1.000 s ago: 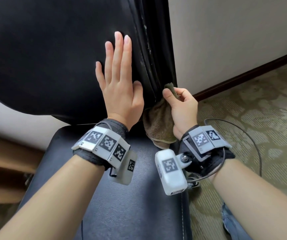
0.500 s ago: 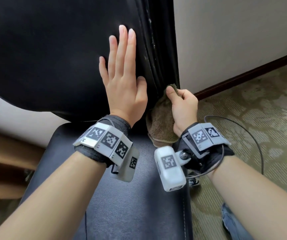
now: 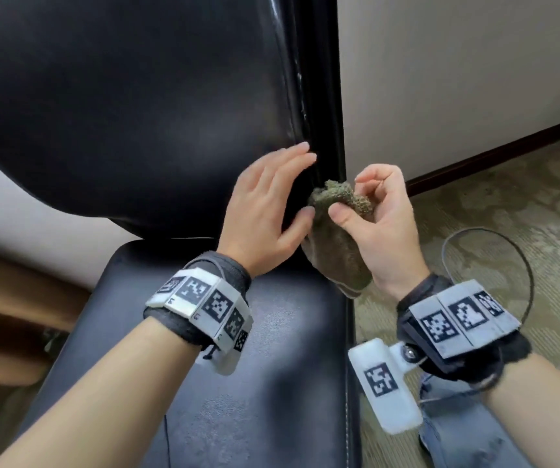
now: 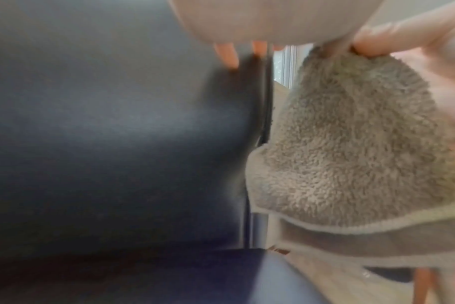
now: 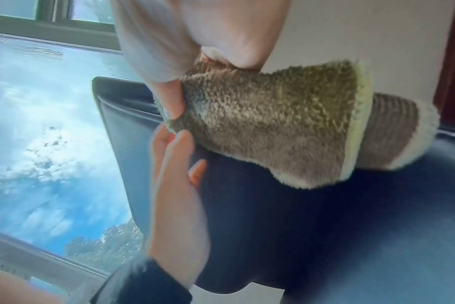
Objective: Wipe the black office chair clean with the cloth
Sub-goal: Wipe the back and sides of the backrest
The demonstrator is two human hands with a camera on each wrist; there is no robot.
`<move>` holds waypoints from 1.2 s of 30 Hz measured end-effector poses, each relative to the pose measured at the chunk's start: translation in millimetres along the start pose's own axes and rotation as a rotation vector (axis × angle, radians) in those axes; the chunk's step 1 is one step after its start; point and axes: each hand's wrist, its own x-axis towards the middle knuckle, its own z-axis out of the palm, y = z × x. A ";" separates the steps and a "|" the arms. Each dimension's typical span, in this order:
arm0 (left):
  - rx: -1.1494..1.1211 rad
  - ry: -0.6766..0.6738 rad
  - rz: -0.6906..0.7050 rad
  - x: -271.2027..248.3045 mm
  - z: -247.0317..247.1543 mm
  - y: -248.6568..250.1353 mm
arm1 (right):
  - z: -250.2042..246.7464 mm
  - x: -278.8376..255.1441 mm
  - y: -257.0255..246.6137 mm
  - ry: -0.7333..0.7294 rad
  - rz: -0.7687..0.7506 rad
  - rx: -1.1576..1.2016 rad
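Right hand point(image 3: 378, 228): thumb and fingers pinch bunched cloth point(image 3: 337, 238) at top; rest of cloth hangs free, clear of black office chair point(image 3: 119, 106), at 3 o'clock of backrest's lower right edge. Left hand point(image 3: 265, 207): fingers straight, holding nothing, just beside backrest edge; thumb near cloth, contact unclear. Carpet point(image 3: 508, 211) at 3 o'clock.

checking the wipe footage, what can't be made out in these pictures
- Left hand touching the black leather chair backrest or not: motion blur in the head and left wrist views.
- Right hand fingertips behind the bunched olive-brown terry cloth: hidden by it.
- Chair base: cut off in all views.
- Dirt on the black seat: too faint to tell.
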 end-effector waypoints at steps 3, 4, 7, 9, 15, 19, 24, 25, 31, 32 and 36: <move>-0.329 -0.243 -0.228 -7.6 -7.0 15.5 | -6.0 -2.3 -18.9 -0.133 -0.021 0.022; -0.415 -0.253 -0.279 -8.9 -9.1 20.3 | -8.1 -3.5 -24.0 -0.175 -0.019 0.025; -0.543 -0.222 -0.364 -10.1 -21.4 27.7 | -16.9 -6.7 -35.3 -0.321 -0.002 -0.050; -0.578 -0.272 -0.394 -11.6 -31.7 28.2 | -23.3 -6.8 -41.5 -0.462 0.043 -0.235; -0.666 -0.373 -0.587 -27.4 -51.1 21.8 | -28.7 -3.8 -57.4 -0.609 0.202 -0.524; -0.837 -0.340 -0.730 -41.9 -55.8 22.2 | -21.1 -8.0 -66.9 -0.591 0.314 -0.372; -0.997 -0.183 -0.881 -51.7 -61.4 25.9 | -13.8 -14.7 -70.3 -0.590 0.509 -0.049; -0.953 -0.158 -0.897 -53.7 -60.6 25.5 | -12.1 -16.5 -71.4 -0.588 0.504 -0.036; -0.666 -0.226 -0.962 -72.6 -62.6 29.4 | -1.8 -20.5 -74.0 -0.538 0.447 -0.058; -0.807 -0.351 -0.943 -75.0 -62.2 32.0 | 0.2 -21.5 -72.8 -0.540 0.469 -0.032; -1.218 -0.410 -0.919 -77.2 -60.1 50.9 | 9.9 -29.6 -66.4 -0.649 0.576 0.113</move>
